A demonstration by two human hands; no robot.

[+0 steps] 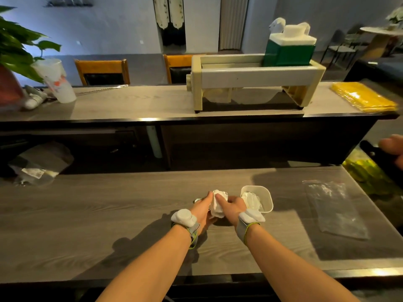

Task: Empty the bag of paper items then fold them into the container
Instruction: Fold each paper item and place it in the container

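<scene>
Head view: left hand (204, 207) and right hand (232, 207) both grip crumpled white paper (218, 202) beside the container (267, 198), clear bag (335, 211) lying flat on the tabletop (109, 214)

White paper (218, 203) between 2 hands, beside container (267, 198).

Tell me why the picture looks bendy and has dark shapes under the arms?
Head view: the wide-angle lens curves the counter edge; overhead light throws arm shadows across the table; glare streaks its front edge, and the yellow stack at the right looks smeared.
</scene>
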